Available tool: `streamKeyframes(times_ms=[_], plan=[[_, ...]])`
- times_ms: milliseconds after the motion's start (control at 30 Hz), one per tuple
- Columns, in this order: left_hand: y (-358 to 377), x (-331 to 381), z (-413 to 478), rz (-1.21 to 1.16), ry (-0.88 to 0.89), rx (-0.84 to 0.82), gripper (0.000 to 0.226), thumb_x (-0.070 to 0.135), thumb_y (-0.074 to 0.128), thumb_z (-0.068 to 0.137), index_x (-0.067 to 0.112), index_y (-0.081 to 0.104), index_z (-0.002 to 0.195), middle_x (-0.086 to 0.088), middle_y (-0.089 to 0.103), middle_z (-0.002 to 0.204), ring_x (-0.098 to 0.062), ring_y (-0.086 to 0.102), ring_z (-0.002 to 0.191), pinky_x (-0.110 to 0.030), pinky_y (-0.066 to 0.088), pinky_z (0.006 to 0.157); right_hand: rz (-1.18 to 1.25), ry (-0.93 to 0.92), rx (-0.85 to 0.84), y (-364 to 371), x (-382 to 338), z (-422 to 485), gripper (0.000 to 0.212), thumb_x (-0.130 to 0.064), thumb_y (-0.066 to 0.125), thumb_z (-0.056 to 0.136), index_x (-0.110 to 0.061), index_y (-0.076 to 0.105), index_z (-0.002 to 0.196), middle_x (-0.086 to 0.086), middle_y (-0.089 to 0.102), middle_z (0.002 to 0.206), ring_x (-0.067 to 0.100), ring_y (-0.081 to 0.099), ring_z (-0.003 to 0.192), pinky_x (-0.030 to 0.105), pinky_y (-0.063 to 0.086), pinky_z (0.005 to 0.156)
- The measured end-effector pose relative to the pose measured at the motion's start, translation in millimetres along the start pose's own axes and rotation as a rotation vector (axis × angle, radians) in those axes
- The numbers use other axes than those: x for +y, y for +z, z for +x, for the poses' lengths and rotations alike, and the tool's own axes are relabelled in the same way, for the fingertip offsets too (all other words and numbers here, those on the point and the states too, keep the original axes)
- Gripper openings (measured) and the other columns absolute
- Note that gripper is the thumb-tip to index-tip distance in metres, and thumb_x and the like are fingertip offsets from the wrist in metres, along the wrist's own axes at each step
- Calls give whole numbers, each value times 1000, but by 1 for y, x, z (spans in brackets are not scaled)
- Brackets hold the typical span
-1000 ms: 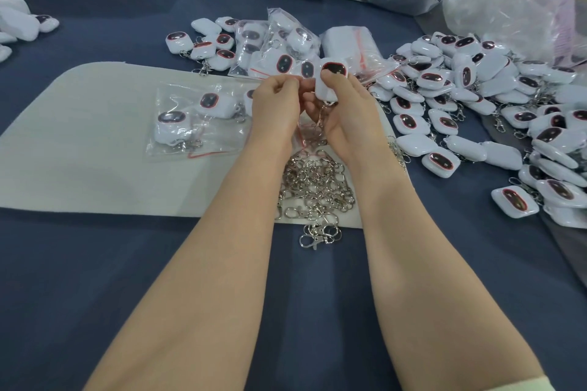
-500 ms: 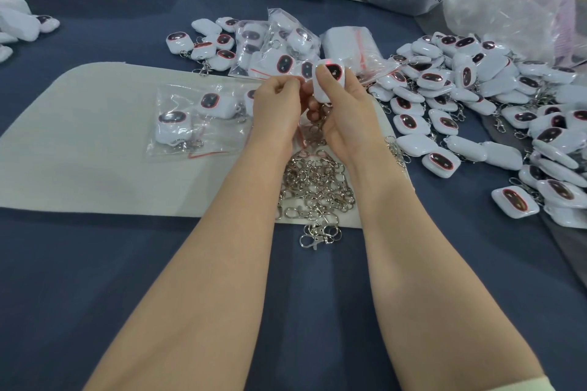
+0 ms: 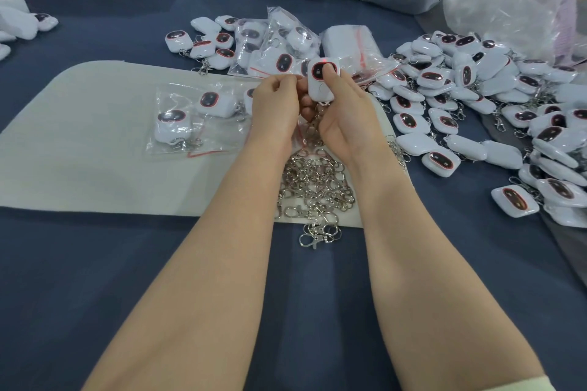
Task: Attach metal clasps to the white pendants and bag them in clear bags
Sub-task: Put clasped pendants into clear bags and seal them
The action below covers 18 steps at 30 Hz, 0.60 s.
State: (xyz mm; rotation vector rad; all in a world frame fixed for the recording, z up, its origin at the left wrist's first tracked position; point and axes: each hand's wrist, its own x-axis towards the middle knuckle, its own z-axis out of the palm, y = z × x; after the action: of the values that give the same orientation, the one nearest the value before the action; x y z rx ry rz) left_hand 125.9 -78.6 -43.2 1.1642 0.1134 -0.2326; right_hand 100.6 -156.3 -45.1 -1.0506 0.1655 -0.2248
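We hold one rounded white plastic pendant (image 3: pixel 321 86) with a dark red-rimmed oval face upright, above the far edge of the cream felt mat (image 3: pixel 79 143). The right hand (image 3: pixel 346 117) wraps its thumb and fingers round the pendant's right side. The left hand (image 3: pixel 276 105) has its fingers curled together against the left edge; they seem to pinch it, though the fingertips are too bunched for us to be sure. A silver metal clasp (image 3: pixel 318 116) hangs from the pendant's near end, between our palms, so we judge this piece clasped or nearly so and not yet bagged.

Behind us in the work: two pendants sealed in clear red-zip bags (image 3: pixel 197 117) lie on the mat to the left, and a bagged heap (image 3: pixel 276 44) lies just beyond the mat. Ahead of us: a loose pile of silver clasps (image 3: pixel 317 184) sits near our wrists, a stack of empty clear bags (image 3: pixel 349 41) waits on the far side, and a large spread of unbagged white pendants (image 3: pixel 476 89) covers the blue cloth (image 3: pixel 158 279) to the right. Most of the job remains.
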Motion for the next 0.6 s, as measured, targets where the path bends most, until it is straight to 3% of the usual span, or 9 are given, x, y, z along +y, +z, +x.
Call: streamKeyframes(times_ms=[167,600], plan=[[1,-1,1,-25,0,-5,24,6,39,95,9,54,77,0,45,49,-10,38,38,-17,33,38,-21,14,3,1,1,2,14,-13,50,99,-8,59,91,1,66,63,9,57,49,20,47,48],[0,-2,2,15,38,9,15,4,44,94,4,59,95,-4,53,65,-11,46,48,-19,41,44,-296,-107,2,-4,2,1,14,-7,49,98,-9,55,85,4,57,71,8,50,53,18,42,50]])
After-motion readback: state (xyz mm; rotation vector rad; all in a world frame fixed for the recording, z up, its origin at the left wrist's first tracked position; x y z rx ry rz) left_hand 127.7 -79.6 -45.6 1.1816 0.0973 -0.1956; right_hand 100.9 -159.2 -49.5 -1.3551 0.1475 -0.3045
